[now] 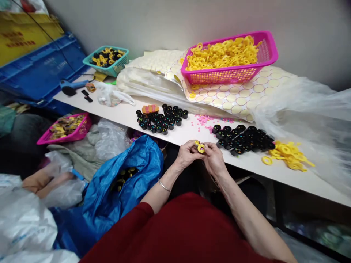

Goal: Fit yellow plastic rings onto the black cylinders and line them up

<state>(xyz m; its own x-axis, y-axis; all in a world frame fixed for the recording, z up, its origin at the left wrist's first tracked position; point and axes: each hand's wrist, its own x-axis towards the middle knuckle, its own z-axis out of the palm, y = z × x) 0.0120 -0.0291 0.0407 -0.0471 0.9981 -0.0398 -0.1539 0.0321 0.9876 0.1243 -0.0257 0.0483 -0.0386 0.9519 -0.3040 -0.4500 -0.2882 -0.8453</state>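
My left hand (pixel 187 153) and my right hand (pixel 215 156) meet at the near edge of the narrow white table (pixel 189 137). Between their fingertips they pinch a small yellow ring-shaped plastic part (pixel 201 148) with a loop at its top and a pinkish centre. Beyond my right hand stands a group of black round cups (pixel 241 138) with coloured bits in them. A pile of loose yellow ring parts (pixel 290 155) lies to their right. Another group of black cups (pixel 161 118) sits left of the hands, and tiny pink pieces (pixel 203 120) are scattered between the two groups.
A pink basket (pixel 219 76) full of yellow rings stands on sheets of round stickers (pixel 238 96). At the back left is a teal basket (pixel 120 65) of yellow and black parts. A blue bag (pixel 148 153) lies open below the table; clear plastic (pixel 307 106) drapes the right side.
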